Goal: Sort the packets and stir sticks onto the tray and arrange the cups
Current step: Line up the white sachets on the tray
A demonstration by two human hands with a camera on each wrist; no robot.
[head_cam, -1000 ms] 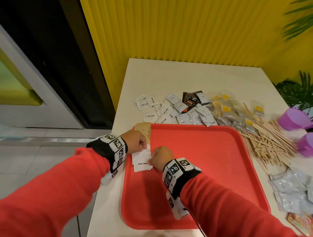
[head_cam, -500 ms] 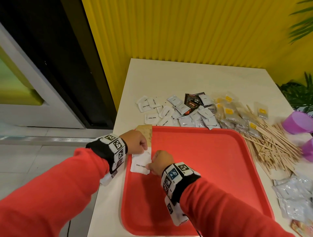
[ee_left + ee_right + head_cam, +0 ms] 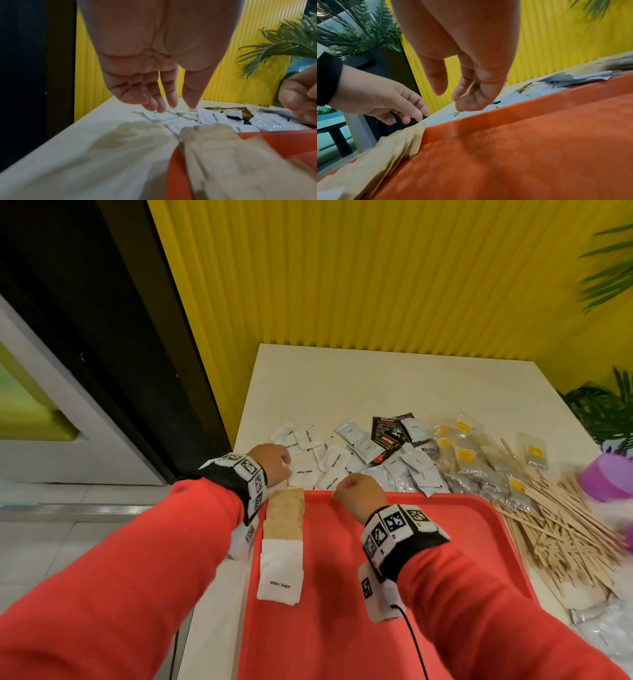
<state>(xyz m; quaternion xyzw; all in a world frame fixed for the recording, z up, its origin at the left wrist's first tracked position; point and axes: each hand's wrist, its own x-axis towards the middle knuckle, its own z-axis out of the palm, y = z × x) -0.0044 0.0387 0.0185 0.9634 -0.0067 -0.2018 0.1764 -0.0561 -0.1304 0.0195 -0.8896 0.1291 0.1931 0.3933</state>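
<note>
The left hand was held just past the far left corner of the red tray, over the table. Its fingers were straight and a little apart, and nothing was held in them. The fingertips were almost on the loose white sugar packets, which were piled just beyond the tray's far edge. The right hand was held over that far edge, fingers loosely bent and empty. The packets lay straight ahead of both hands, and the left hand was nearer. A row of brown packets and white packets was laid along the tray's left edge, running from far to near. The stir sticks were heaped beside the tray's right edge. A new white packet was probably to be picked up next.
</note>
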